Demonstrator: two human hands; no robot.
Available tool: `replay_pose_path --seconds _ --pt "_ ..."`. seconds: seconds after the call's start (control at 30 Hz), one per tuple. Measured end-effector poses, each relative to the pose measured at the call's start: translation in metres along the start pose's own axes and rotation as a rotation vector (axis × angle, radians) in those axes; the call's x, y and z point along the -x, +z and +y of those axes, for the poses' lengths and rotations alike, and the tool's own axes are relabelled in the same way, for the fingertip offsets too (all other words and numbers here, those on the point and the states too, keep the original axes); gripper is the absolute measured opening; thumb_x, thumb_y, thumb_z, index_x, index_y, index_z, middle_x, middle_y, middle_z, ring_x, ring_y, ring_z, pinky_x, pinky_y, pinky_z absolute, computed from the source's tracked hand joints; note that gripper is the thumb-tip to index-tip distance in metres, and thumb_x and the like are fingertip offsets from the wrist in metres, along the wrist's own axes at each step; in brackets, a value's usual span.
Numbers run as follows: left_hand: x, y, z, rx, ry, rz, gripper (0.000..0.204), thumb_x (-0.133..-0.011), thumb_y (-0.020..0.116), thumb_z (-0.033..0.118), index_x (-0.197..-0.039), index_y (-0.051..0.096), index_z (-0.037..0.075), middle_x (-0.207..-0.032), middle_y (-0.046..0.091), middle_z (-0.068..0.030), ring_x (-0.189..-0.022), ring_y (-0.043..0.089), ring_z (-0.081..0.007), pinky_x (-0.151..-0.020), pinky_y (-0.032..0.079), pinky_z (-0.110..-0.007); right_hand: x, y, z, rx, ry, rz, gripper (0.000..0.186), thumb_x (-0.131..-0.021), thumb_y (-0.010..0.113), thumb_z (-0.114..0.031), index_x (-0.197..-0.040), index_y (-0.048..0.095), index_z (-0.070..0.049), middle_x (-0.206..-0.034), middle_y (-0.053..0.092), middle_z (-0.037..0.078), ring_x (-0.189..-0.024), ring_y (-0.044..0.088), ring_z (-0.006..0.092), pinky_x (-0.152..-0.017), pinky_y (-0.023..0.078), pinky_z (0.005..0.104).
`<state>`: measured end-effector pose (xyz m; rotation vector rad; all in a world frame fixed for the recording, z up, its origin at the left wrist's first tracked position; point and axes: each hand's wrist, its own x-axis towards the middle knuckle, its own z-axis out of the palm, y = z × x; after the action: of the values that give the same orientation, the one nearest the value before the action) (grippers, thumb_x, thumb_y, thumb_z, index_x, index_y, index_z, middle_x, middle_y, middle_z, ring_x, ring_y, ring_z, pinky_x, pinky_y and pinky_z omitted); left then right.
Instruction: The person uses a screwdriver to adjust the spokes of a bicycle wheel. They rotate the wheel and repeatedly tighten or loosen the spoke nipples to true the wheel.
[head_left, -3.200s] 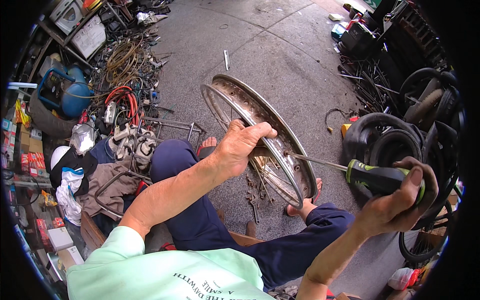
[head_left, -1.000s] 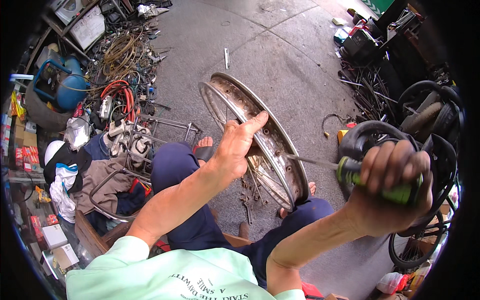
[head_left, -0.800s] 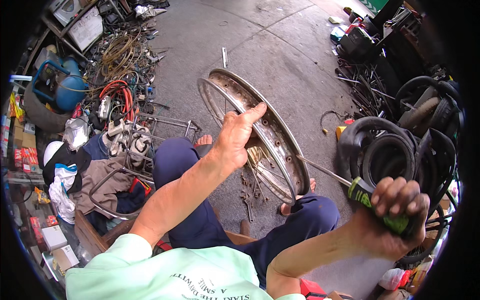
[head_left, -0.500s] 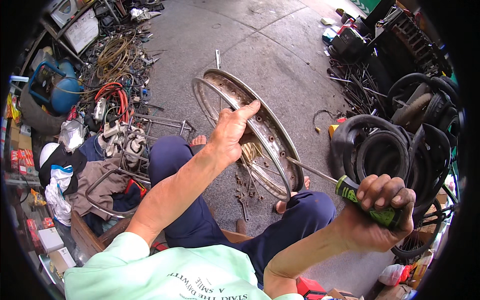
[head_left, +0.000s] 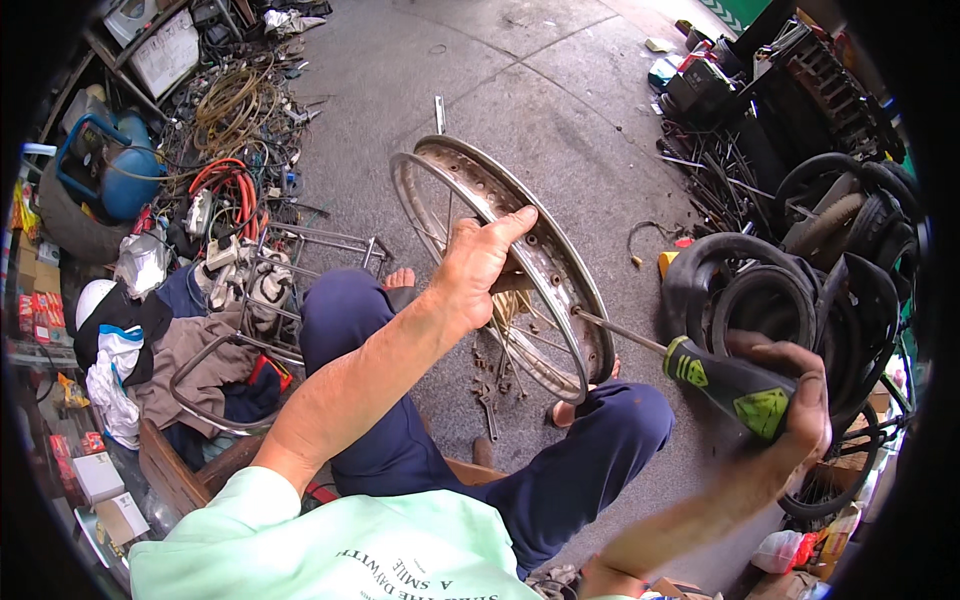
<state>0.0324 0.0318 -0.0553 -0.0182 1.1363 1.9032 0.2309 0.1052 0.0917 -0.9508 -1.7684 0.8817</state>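
Note:
A worn metal wheel rim stands tilted between my knees, with a row of holes along its inner channel. Some spokes show through it, partly hidden by my hand. My left hand is closed round the rim's upper part, its thumb lying across the channel. To the right, a screwdriver with a black and green handle has its tip at a hole in the rim. My right hand is around the handle's end, palm behind it and fingers loosely curled; it is slightly blurred.
Small metal pieces and a slim metal tool lie on the floor below the rim. Black tyres are piled at right. Cables, a blue tank and clothes crowd the left side.
My right hand has shifted round the screwdriver handle, its fingers loosening from a tight grip, and the handle has turned. The rim and my left hand have moved slightly right.

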Motion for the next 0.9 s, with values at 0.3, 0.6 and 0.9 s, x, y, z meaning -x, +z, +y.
replay_pose_path --seconds 0.3,0.6,0.9 --pt "0.016 0.005 -0.012 -0.054 -0.122 -0.054 0.028 -0.095 0.063 0.034 -0.107 0.063 0.009 -0.095 0.068 -0.0036 -0.078 0.07 -0.0138 -0.067 0.062 -0.034 -0.067 -0.049 -0.03 0.749 0.856 -0.902 0.044 -0.09 0.065 -0.04 -0.109 0.064 0.0 -0.073 0.06 0.006 -0.057 0.055 0.0103 -0.046 0.041 0.0225" --pt "0.016 0.024 -0.031 0.132 -0.225 0.039 0.053 -0.094 0.061 0.049 -0.12 0.056 0.003 -0.1 0.061 -0.0069 -0.085 0.062 -0.0154 -0.075 0.056 -0.036 -0.063 -0.043 -0.027 0.724 0.966 -1.106 0.043 -0.098 0.062 -0.038 -0.097 0.066 0.005 -0.063 0.052 0.0 -0.054 0.048 0.0068 -0.048 0.038 0.0244" --pt "0.02 0.026 -0.026 0.195 -0.18 0.048 0.043 -0.097 0.06 0.044 -0.118 0.056 0.007 -0.099 0.062 -0.0038 -0.084 0.062 -0.0126 -0.073 0.055 -0.031 -0.062 -0.032 -0.029 0.945 0.55 -1.243 0.03 -0.094 0.063 -0.021 -0.094 0.064 0.009 -0.06 0.059 0.012 -0.05 0.052 0.0151 -0.051 0.043 0.0306"
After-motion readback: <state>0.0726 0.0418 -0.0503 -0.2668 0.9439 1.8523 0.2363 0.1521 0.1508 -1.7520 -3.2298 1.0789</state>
